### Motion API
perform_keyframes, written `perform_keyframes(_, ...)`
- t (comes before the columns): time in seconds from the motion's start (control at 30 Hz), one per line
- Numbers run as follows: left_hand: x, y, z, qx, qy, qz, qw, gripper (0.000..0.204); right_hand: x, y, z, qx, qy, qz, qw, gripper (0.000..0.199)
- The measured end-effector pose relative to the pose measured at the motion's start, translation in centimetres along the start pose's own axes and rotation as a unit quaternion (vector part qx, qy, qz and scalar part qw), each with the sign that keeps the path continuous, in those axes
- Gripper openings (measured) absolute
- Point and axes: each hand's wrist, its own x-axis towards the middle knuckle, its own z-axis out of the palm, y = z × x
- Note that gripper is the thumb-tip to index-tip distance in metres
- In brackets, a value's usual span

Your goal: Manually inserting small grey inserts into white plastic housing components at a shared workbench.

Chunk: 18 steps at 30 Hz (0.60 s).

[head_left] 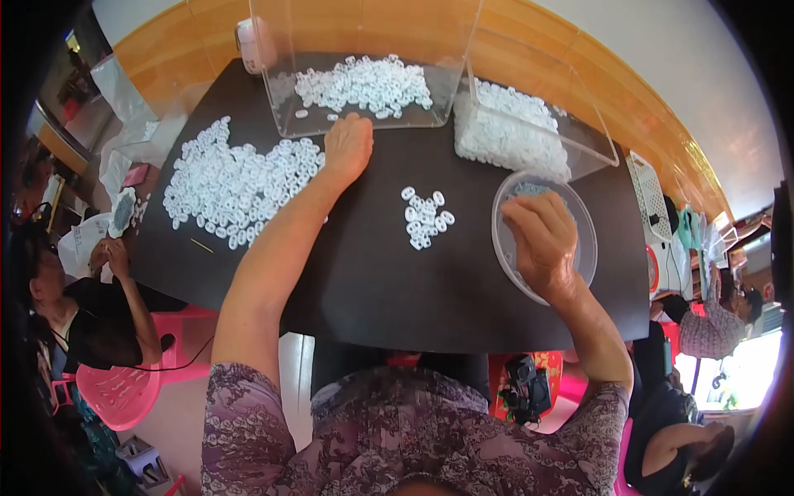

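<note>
My left hand (349, 149) is closed with its fingers curled, at the right edge of a large pile of small white oval pieces with holes (240, 186). It is just in front of a clear plastic bin (364, 126) with more of these pieces inside. What its fingers hold, if anything, is hidden. My right hand (544, 241) is bent, fingers drawn together, over a round clear tub (589, 256). Small bluish-grey bits (529, 189) show in the tub behind the knuckles. Between my hands lies a small cluster of white oval pieces (423, 217) on the dark table.
A second clear bin (591, 157), tilted and full of white pieces, stands at the far right. A thin yellowish stick (202, 245) lies near the large pile. A person (91, 306) sits at the left, handling something small. Pink stools (120, 397) stand below.
</note>
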Motion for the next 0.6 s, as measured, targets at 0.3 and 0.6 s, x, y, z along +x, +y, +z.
perform_keyframes(0.3, -1.8, 2.4, -2.2, 0.091, -0.101, 0.003, 0.991, 0.01, -0.7, -1.7, 1.4, 0.038, -0.009, 0.029, 0.999, 0.021)
perform_keyframes(0.6, -12.6, 10.6, -12.4, -0.547, -0.336, -0.2, 0.741, 0.026, -2.5, -7.6, 5.2, 0.236, -0.009, 0.117, 0.965, 0.021)
